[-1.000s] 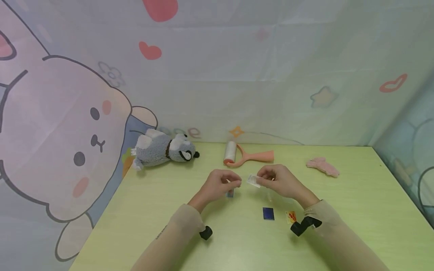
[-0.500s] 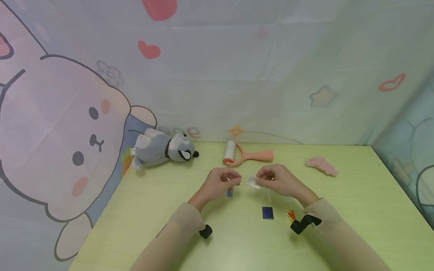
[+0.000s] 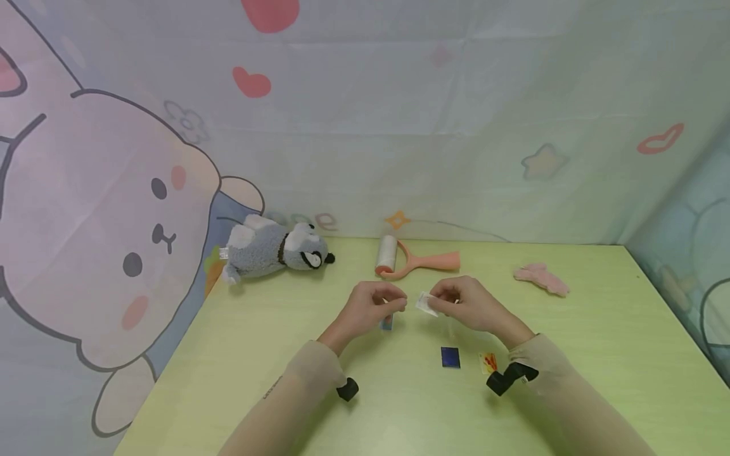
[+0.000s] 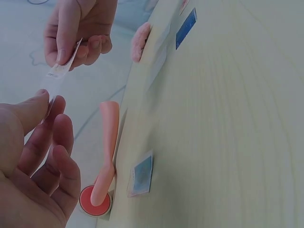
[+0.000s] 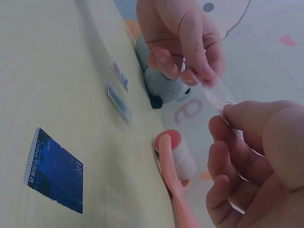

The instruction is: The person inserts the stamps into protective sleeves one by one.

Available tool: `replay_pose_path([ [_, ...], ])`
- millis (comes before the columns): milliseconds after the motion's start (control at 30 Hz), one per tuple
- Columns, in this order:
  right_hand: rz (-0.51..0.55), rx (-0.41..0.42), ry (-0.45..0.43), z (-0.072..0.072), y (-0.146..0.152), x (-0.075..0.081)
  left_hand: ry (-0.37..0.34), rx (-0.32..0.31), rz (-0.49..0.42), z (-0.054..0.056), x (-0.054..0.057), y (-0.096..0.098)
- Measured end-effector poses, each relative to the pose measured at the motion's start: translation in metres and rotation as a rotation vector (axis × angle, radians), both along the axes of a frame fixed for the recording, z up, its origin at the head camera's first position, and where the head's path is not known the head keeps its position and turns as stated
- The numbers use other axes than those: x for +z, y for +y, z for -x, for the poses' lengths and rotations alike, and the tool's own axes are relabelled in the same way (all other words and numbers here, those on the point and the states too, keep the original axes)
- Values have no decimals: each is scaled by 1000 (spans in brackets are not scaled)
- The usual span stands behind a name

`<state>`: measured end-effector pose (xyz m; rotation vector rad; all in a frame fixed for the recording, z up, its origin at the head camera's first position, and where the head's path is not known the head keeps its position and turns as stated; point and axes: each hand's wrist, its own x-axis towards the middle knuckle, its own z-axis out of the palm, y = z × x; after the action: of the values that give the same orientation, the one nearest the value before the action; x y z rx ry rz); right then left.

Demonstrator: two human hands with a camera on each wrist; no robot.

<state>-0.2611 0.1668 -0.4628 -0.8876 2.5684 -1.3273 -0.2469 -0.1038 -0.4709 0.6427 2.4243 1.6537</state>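
Note:
Above the table, my right hand (image 3: 470, 305) pinches a small pale stamp-like slip (image 3: 424, 304) between thumb and forefinger. Clear plastic (image 5: 216, 92) surrounds this slip and reaches across to my left hand (image 3: 367, 311), whose thumb and forefinger pinch its other end. The other left fingers are loosely curled. Below the left hand lies a stamp in a clear sleeve (image 4: 142, 175), with a second small stamp (image 5: 119, 74) beside it in the right wrist view. A dark blue postage stamp (image 5: 57, 173) and a yellow-red stamp (image 3: 488, 363) lie nearer the right forearm.
Clear sleeves (image 4: 158, 61) lie near the blue stamp. Along the table's back edge are a grey plush toy (image 3: 259, 250), a lint roller (image 3: 433, 262) with an orange handle, and a pink fluffy item (image 3: 542, 280). A printed cloth (image 3: 365, 126) hangs behind.
Both hands stay almost in place, still pinching the clear plastic and slip. The slip tilts very slightly.

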Motion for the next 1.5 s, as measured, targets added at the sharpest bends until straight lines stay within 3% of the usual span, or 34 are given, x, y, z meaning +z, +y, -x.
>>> replay_pose_path([
  [300,-24,23,34,-1,0,0,-13,15,-5,1,-3,0],
  [600,7,17,-58,-2,0,3,-15,4,-24,1,-2,0],
  [767,29,22,-66,-1,-1,1,-20,2,-35,2,-3,0],
  [1267,13,19,-12,-1,-3,1,-17,2,-53,2,-4,1],
  [1500,46,-5,-26,-1,-4,2,-32,-22,-70,2,-4,0],
])
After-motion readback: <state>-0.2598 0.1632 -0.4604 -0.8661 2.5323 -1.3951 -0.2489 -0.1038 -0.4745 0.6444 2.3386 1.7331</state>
